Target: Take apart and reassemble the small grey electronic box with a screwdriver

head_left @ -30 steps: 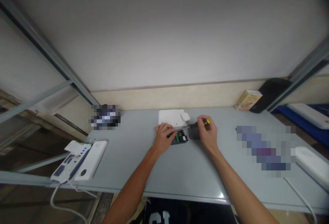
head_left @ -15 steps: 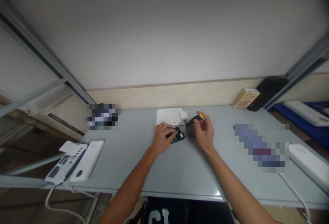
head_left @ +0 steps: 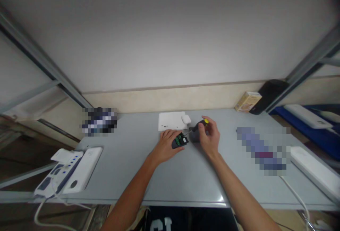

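Note:
My left hand (head_left: 166,146) is closed round a small black device (head_left: 175,144), fingers along its far side and thumb at its near edge. Green circuit board shows in the opened casing. A screwdriver (head_left: 197,126) with a dark handle and yellow end is gripped in my right hand (head_left: 211,137). Its shaft points left, the tip at the device's far right corner; whether it touches a screw is too small to tell. Under the screwdriver, a dark grey piece (head_left: 194,136) lies on the table, its kind unclear. Behind my left hand, a white sheet (head_left: 172,117) carries several tiny dark bits.
A white rounded case (head_left: 186,119) sits at the sheet's right edge. On the left are a power strip (head_left: 58,174) and a white slab (head_left: 84,169). A yellow box (head_left: 248,102) leans by a black object (head_left: 269,96) at the back right. Two blurred-out items lie on the table.
The thumb of my left hand has moved from the top of the device to its near edge, uncovering more circuit board. The screwdriver stays in my right hand. The view has shifted slightly.

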